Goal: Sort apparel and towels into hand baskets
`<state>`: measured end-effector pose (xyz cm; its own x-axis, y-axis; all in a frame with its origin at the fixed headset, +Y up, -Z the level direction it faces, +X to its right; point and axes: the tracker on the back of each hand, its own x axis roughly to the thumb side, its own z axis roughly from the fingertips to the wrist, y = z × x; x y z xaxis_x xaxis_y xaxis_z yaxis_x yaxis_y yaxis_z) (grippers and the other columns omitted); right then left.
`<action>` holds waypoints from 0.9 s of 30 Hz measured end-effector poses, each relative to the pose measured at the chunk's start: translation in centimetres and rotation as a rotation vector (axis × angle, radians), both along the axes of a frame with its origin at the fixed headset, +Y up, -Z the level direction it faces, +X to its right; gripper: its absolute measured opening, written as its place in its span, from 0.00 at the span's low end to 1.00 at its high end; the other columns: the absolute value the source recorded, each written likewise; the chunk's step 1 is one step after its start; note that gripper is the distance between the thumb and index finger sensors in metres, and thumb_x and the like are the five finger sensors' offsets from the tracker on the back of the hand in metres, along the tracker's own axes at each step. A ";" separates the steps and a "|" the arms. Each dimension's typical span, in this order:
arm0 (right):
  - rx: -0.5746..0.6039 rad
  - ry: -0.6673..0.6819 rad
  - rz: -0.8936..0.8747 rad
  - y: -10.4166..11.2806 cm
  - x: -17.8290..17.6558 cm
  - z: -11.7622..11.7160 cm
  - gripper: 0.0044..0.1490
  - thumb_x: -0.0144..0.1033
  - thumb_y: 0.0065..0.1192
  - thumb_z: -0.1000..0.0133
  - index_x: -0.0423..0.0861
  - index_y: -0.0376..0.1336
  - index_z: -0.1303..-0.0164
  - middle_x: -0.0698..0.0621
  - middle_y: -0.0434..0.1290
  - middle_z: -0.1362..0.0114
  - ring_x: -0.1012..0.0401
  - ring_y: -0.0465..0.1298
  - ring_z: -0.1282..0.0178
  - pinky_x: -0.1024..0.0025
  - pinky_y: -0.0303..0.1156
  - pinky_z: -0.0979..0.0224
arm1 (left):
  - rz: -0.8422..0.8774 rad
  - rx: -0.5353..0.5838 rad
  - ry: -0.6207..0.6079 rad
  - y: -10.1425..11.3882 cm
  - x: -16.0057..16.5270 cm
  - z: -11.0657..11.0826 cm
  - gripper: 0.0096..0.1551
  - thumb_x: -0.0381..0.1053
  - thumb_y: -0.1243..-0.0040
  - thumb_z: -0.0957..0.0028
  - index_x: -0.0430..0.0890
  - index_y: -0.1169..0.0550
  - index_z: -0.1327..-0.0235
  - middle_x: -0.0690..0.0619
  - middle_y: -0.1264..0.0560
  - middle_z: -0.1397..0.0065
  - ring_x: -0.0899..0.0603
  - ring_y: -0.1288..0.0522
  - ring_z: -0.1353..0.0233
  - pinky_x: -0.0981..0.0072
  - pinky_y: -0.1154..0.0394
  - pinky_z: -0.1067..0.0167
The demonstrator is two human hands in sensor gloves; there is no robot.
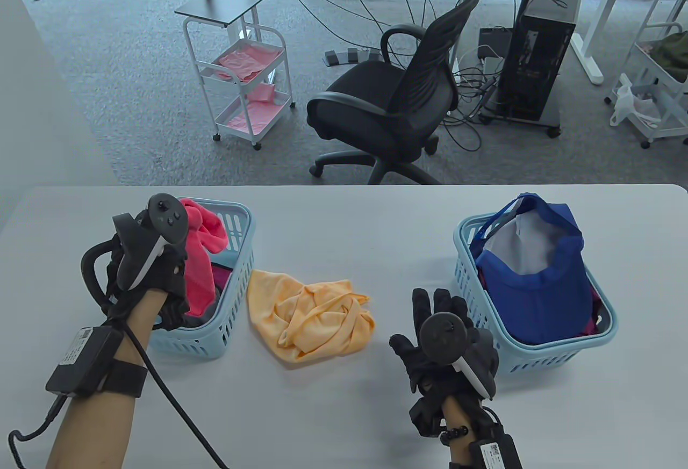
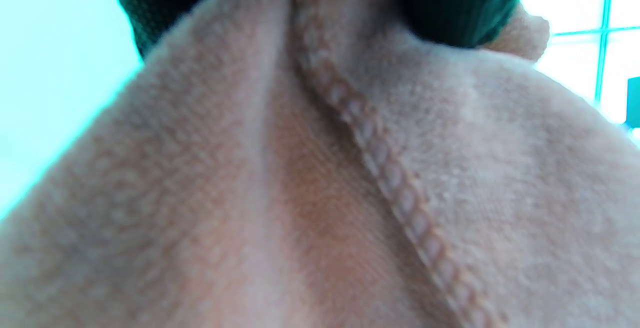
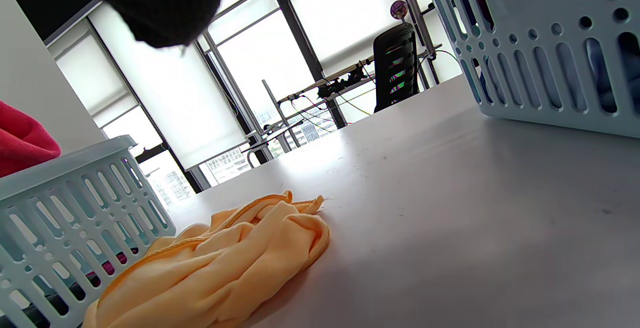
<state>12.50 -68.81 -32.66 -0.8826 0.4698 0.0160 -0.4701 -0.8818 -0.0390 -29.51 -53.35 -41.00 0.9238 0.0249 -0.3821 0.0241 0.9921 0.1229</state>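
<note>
Black office chair (image 1: 395, 109) at frame centre, on grey carpet beyond the table's far edge. White three-tier cart (image 1: 244, 87) upper left of chair; pink cloth lies on its shelves. Small dark tabletop (image 1: 228, 0) stands over the cart. Black PC tower (image 1: 537, 60) upper right, cables (image 1: 467, 114) trailing on floor between tower and chair. Second white cart (image 1: 658, 87) at far right edge.

The table view looks down from above the near edge of the grey table (image 1: 344, 211), out toward the office floor. The left wrist view is pressed against blurred pink terry cloth (image 2: 320, 193). The right wrist view sits low, skimming the tabletop; both it and the table view show the crumpled orange towel (image 3: 215, 263) at lower left and the pale blue slotted plastic basket (image 3: 540, 53) at upper right.
</note>
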 end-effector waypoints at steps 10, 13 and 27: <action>-0.015 0.000 0.004 0.0 0.0 0.0 0.57 0.53 0.62 0.53 0.49 0.38 0.22 0.36 0.34 0.19 0.34 0.35 0.22 0.34 0.39 0.22 | 0.001 -0.091 -0.078 -2.7 3.1 -1.1 0.51 0.67 0.47 0.48 0.46 0.48 0.17 0.35 0.46 0.16 0.24 0.37 0.19 0.33 0.33 0.27; -0.020 0.004 0.011 0.0 -0.2 0.0 0.57 0.53 0.62 0.52 0.49 0.38 0.22 0.36 0.34 0.19 0.34 0.35 0.22 0.34 0.39 0.22 | -0.014 -0.075 -0.173 -2.2 6.0 -0.4 0.54 0.68 0.48 0.49 0.44 0.51 0.17 0.32 0.48 0.16 0.23 0.39 0.19 0.31 0.35 0.27; -0.023 0.005 0.027 -0.1 -0.4 0.0 0.56 0.53 0.62 0.53 0.49 0.38 0.22 0.36 0.34 0.19 0.34 0.35 0.22 0.34 0.39 0.22 | 0.056 -0.270 -0.441 -8.4 18.2 2.0 0.64 0.73 0.53 0.51 0.37 0.61 0.19 0.24 0.56 0.18 0.11 0.43 0.24 0.23 0.37 0.31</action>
